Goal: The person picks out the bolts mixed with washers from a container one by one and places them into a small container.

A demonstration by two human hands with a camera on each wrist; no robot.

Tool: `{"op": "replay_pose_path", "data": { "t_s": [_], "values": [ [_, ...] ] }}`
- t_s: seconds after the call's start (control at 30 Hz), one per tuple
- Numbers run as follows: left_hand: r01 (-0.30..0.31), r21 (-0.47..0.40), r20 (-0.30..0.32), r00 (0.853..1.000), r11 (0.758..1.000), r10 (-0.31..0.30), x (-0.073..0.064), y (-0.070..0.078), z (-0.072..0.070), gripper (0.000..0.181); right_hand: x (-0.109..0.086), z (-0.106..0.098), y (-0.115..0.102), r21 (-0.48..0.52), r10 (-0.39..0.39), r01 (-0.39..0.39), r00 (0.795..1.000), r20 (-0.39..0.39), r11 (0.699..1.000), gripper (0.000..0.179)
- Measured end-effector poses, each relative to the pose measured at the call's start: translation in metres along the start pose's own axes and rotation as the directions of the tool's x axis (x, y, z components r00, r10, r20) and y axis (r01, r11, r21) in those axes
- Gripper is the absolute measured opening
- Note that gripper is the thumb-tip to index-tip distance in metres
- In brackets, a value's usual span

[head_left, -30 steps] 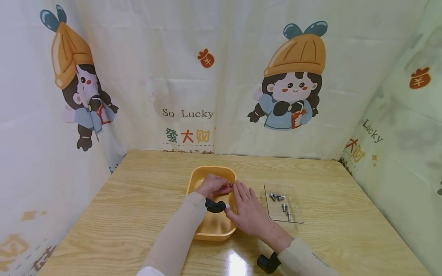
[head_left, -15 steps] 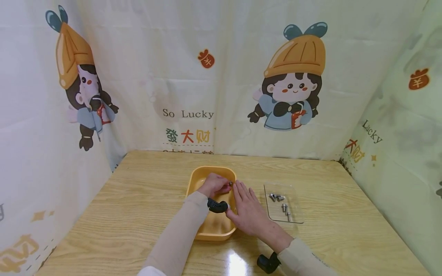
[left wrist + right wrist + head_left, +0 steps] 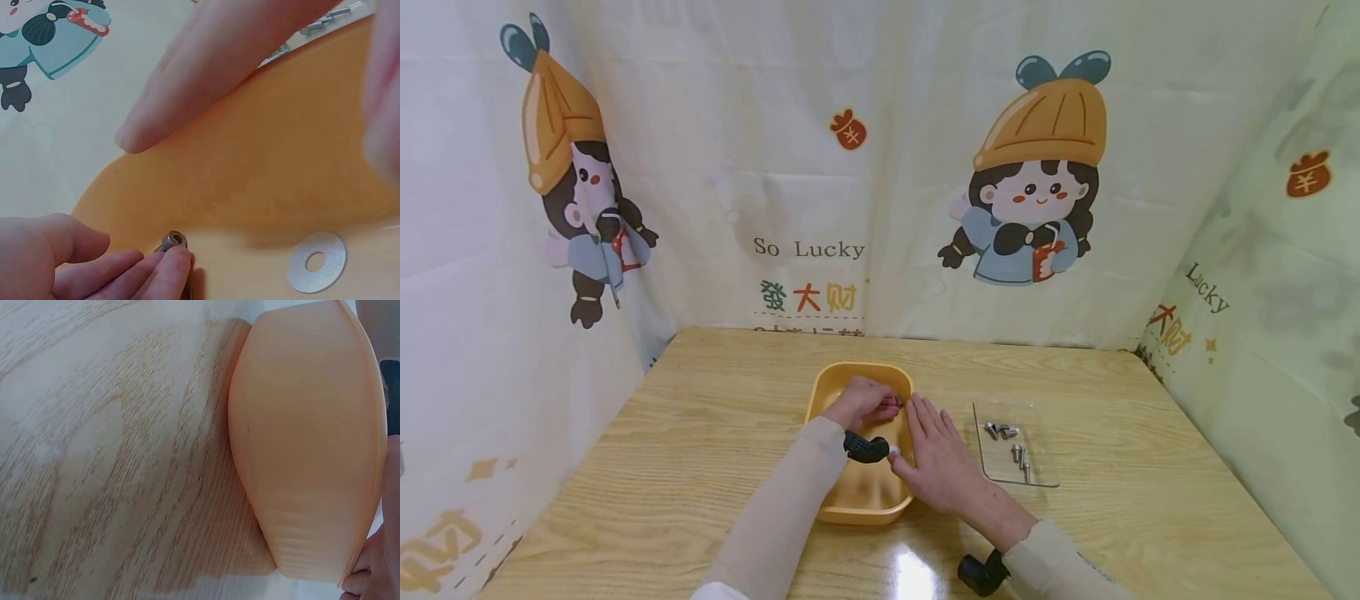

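Observation:
A yellow-orange bin stands mid-table in the head view. My left hand reaches into its far right corner. The left wrist view shows a metal socket-head screw at the fingertips of that hand, its head poking up past them and the rest mostly hidden behind the fingers. The thumb sits apart from it. A flat silver washer lies inside the bin. My right hand lies with straight fingers along the bin's right rim, its thumb over the inside. The right wrist view shows the bin's outer wall.
Right of the bin lies a clear plate carrying several metal screws. A wood-grain table supports everything. Printed cloth walls it in at the back and sides.
The screw and left fingertips shift only slightly in the bin's corner. The left wrist moves a little right, then back. The right hand stays on the rim.

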State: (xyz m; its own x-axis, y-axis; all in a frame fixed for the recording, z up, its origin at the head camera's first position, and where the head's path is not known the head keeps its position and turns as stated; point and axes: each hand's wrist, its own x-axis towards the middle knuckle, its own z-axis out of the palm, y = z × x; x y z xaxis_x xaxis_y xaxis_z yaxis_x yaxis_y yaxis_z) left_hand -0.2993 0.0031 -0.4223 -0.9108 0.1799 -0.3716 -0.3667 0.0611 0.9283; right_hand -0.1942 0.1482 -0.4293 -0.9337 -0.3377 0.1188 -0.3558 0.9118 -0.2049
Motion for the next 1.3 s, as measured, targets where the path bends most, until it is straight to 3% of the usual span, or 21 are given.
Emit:
{"op": "replay_pose_path", "data": {
  "t_s": [0.3, 0.83, 1.3],
  "values": [
    [-0.008, 0.005, -0.03, 1.0, 1.0, 0.008, 0.0, 0.001, -0.003, 0.026, -0.001, 0.001, 0.0, 0.002, 0.002, -0.002, 1.0, 0.0, 1.0, 0.079],
    [-0.021, -0.148, 0.03, 0.999, 0.989, 0.026, 0.008, -0.01, 0.002, 0.025, 0.0, 0.0, 0.0, 0.003, 0.006, -0.006, 1.0, 0.014, 1.0, 0.08],
    [-0.006, -0.117, 0.034, 0.999, 0.993, 0.01, 0.004, -0.008, 0.001, 0.024, -0.001, 0.0, 0.0, 0.025, 0.002, -0.002, 1.0, 0.007, 1.0, 0.079]
  ]
}}
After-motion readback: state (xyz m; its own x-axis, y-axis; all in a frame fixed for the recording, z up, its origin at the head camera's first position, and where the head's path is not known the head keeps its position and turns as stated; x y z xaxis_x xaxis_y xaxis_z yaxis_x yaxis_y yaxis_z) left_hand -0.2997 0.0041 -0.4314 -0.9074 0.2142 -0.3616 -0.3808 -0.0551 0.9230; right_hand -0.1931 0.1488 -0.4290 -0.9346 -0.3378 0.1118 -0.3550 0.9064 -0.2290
